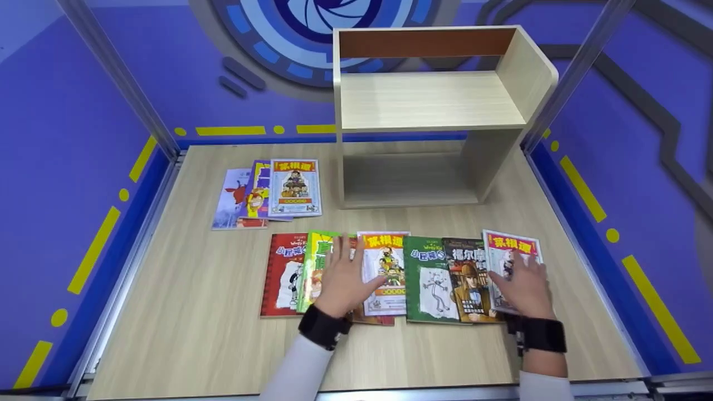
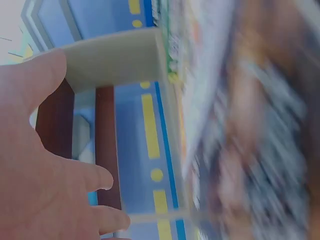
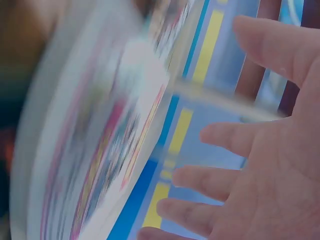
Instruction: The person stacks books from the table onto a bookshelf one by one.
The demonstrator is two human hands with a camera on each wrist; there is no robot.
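A row of overlapping books lies face up before me. My left hand [image 1: 342, 284], fingers spread, is over a green-and-yellow book [image 1: 309, 262] and a mostly hidden reddish-brown book [image 1: 379, 320]. Its thumb overlaps a pale comic book [image 1: 390, 303] with a red title band. Over the rightmost pale comic book [image 1: 496, 245] is my right hand [image 1: 526, 287], thumb and fingers apart. Between the hands lie a green book [image 1: 416, 278] and a dark book [image 1: 470, 278] with a coated figure. A red book [image 1: 277, 284] ends the row at left. Both wrist views show extended fingers beside blurred covers.
A two-tier wooden bookshelf [image 1: 431, 100] stands at the back right of the wooden table [image 1: 184, 312]. Left of it lie a pale blue book [image 1: 228, 203], a purple book [image 1: 259, 167] and another pale comic book [image 1: 295, 186], overlapping. Blue panels [image 1: 55, 167] enclose the table.
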